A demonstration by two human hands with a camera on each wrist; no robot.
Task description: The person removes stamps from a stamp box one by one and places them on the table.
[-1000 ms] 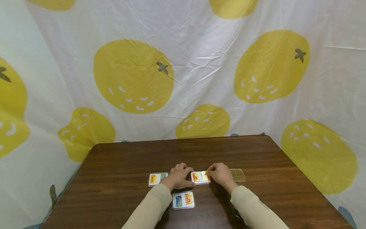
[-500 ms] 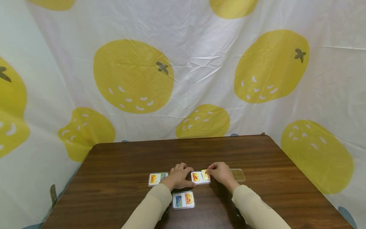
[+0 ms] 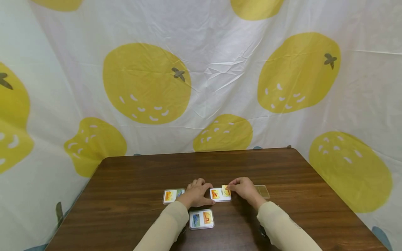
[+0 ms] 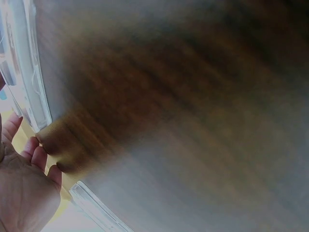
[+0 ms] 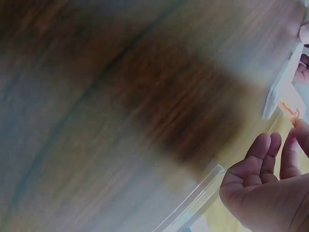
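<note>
My left hand [image 3: 196, 194] holds a flat clear plastic case with a white insert [image 3: 220, 200] by its left side, thumb at the near corner and forefinger at the far one. An orange picture [image 3: 215, 194] fills the left half of that insert. Over the right half, my right hand [image 3: 245, 188] pinches a small orange and yellow picture card [image 3: 225, 190] by its right edge. The card overlaps the insert and sticks out past its far edge. In the right wrist view the card [image 5: 291, 112] shows between thumb and forefinger, beside the white insert's end [image 5: 274, 99].
Behind my right hand lies a clear plastic cover [image 3: 263, 192], partly hidden. Another filled case [image 3: 169, 196] sits left of my left hand, partly covered by it. A third case [image 3: 201, 220] lies nearer me on the brown wooden table [image 3: 135, 216]. A lemon-patterned cloth [image 3: 220, 94] hangs behind.
My right hand has shifted slightly right, and the pinched card has moved a little up and away from the insert's right half. The left hand and the cases have stayed put.
</note>
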